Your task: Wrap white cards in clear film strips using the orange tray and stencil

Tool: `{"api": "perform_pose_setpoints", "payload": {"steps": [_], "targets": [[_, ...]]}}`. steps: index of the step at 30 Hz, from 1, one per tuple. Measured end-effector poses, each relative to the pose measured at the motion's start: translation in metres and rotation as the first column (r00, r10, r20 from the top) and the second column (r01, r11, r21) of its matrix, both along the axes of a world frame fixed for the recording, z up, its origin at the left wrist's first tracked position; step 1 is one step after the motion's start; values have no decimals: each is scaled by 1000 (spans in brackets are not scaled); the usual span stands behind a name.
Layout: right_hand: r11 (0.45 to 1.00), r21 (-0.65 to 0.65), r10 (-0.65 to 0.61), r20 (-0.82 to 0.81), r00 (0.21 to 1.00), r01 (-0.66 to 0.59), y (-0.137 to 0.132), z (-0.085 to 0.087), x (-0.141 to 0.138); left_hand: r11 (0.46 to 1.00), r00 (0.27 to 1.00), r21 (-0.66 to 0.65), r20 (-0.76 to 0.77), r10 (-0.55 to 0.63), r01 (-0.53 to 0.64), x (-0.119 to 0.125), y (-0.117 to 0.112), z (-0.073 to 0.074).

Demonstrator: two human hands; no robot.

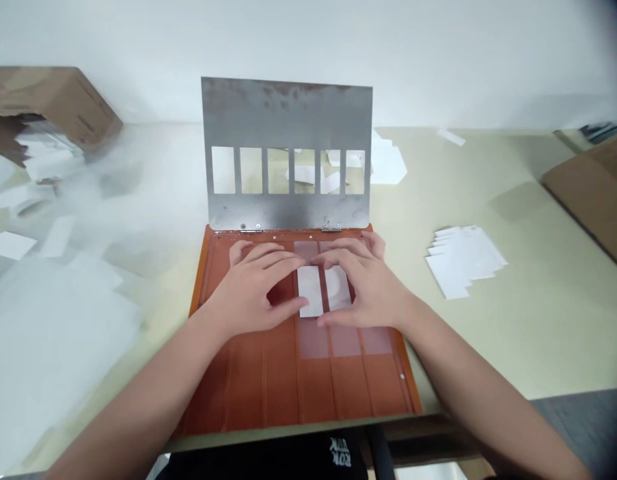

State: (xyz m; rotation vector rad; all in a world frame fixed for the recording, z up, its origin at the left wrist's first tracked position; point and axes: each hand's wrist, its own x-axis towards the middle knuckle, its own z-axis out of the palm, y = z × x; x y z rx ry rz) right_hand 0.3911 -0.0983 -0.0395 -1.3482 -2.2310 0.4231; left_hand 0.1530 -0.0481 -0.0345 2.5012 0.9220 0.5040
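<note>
Our left hand (256,283) and right hand (371,287) have fingers spread around a white card (310,287). It lies on the orange board (246,383).

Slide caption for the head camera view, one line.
Left hand and right hand at a white card on an orange board, with hinged metal plate raised behind.

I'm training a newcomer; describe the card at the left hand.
Find the orange-brown board hinged to the upright metal plate. On it, two white cards lie side by side. Pick the left card, overlapped by the left thumb.
</note>
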Motion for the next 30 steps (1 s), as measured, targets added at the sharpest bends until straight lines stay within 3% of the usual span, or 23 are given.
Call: {"api": "perform_pose_setpoints", "payload": {"steps": [12,30], "targets": [[999,32,-7,81,997,5,-3,0,0,996,987,-75,-147,-61,51,0,-1,6],[994,99,26,115,993,-38,-5,2,-1,998,989,-31,-140,-50,46,0,-2,5]]}}
